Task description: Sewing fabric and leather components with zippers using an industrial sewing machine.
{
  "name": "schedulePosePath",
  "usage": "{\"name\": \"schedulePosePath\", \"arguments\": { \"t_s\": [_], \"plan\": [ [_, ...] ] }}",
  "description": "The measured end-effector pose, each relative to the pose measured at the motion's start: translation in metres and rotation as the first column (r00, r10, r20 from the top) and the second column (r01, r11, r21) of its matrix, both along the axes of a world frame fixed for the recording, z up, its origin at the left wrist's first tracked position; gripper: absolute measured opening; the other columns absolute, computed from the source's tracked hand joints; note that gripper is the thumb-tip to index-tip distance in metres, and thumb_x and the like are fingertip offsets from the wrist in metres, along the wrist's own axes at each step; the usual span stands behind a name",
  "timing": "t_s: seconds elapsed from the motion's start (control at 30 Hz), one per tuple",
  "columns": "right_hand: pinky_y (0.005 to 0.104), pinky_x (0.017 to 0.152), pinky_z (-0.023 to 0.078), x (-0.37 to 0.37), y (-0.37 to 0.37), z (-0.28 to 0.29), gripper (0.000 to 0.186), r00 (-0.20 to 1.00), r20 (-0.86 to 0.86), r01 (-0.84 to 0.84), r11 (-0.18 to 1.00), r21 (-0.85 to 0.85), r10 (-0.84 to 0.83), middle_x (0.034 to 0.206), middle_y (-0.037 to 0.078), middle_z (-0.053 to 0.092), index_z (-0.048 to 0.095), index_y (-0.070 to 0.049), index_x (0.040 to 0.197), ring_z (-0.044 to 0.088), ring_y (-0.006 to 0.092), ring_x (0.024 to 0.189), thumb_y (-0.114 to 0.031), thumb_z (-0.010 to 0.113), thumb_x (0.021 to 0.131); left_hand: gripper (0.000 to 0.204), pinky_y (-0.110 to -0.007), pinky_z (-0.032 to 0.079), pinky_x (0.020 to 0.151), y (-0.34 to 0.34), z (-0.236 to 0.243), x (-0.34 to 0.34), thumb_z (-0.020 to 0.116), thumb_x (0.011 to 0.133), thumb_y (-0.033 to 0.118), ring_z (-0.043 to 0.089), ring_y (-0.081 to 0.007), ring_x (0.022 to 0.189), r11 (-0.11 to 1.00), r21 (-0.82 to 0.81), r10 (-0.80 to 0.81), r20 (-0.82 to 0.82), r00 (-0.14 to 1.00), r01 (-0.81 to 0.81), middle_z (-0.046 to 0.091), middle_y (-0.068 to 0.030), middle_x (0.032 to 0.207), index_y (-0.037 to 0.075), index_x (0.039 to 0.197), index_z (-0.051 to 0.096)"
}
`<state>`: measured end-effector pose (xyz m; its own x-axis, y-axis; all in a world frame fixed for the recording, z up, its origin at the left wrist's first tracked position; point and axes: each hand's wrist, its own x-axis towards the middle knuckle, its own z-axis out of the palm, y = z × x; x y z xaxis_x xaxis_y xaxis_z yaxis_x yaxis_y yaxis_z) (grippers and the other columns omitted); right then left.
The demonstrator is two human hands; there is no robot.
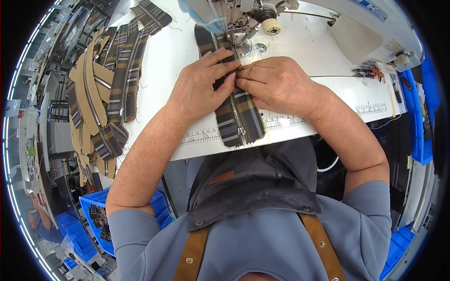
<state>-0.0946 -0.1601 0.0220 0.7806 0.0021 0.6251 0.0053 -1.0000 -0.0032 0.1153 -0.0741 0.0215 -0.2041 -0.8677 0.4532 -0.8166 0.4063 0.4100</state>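
Observation:
A dark plaid fabric strip with a metal zipper (248, 122) lies lengthwise on the white sewing table, its far end running beside the machine's needle area. My left hand (199, 84) rests over the strip, fingers stretched across it and thumb apart from them. From the other side, my right hand (281, 84) pinches the strip's right edge, thumb and forefinger close to my left fingertips. The fabric under both hands is partly hidden. Just beyond my fingers stands the sewing machine's needle and presser foot assembly (230, 38). The zipper slider (241, 131) shows at the near end.
Zippered strips in plaid (127, 70) and tan (86, 103) are heaped at the left, partly hanging over the edge. Small snips (363, 73) lie at the right. A printed ruler (201, 136) runs along the near edge. Blue bins (419, 140) flank the table.

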Motion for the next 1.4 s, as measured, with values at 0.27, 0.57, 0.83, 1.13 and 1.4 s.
{"name": "schedulePosePath", "arguments": {
  "t_s": [0.27,0.57,0.83,1.13,1.4],
  "plan": [
    [0.0379,0.072,0.061,0.000,-0.001,0.001,0.035,1.000,-0.007,0.022,0.999,-0.030,-0.022,0.086,0.008,0.071,0.071,-0.003,0.090,0.074,0.0255,0.083,-0.015,0.085,0.060,0.026,-0.038,0.061,0.093,0.000,0.000,0.001,0.069,0.094,0.015,0.073,-0.0306,0.109,1.000,0.013,0.002,-0.032,0.999,-0.001,0.072,-0.0142,0.126,0.004,0.116,0.077],
    [0.0380,0.074,0.060,0.003,-0.004,-0.001,0.027,0.999,-0.033,0.032,0.999,0.030,-0.031,0.087,0.007,0.069,0.071,-0.003,0.092,0.072,0.0258,0.084,-0.024,0.082,0.079,0.022,-0.039,0.060,0.096,-0.008,0.004,0.005,0.072,0.095,0.011,0.072,-0.0320,0.115,0.997,0.082,0.029,-0.178,0.984,-0.015,0.075,-0.0191,0.120,-0.001,0.113,0.075],
    [0.0393,0.081,0.059,0.007,-0.003,0.003,0.028,0.992,-0.045,0.124,0.987,0.104,-0.120,0.098,0.010,0.072,0.073,-0.001,0.093,0.071,0.0280,0.090,-0.027,0.079,0.085,0.025,-0.038,0.060,0.096,-0.022,0.000,0.014,0.077,0.090,0.010,0.073,-0.0324,0.113,1.000,-0.015,0.007,-0.111,0.994,-0.009,0.075,-0.0191,0.119,-0.001,0.112,0.076],
    [0.0397,0.084,0.058,0.009,-0.006,0.004,0.022,0.990,-0.026,0.144,0.985,0.099,-0.142,0.102,0.009,0.072,0.073,-0.002,0.095,0.070,0.0288,0.094,-0.023,0.076,0.089,0.021,-0.038,0.060,0.088,-0.052,0.014,0.042,0.074,0.093,0.012,0.074,-0.0315,0.098,1.000,0.020,0.016,0.070,0.997,-0.018,0.076,-0.0152,0.111,0.003,0.111,0.078],
    [0.0396,0.081,0.059,0.007,-0.008,0.003,0.016,0.992,-0.021,0.126,0.984,0.124,-0.124,0.099,0.009,0.073,0.074,-0.004,0.094,0.071,0.0278,0.091,-0.019,0.075,0.090,0.030,-0.040,0.059,0.089,-0.039,0.020,0.044,0.069,0.092,0.006,0.072,-0.0320,0.103,0.998,-0.042,-0.020,0.414,0.910,0.041,0.075,-0.0136,0.116,0.003,0.121,0.074]
  ]
}}
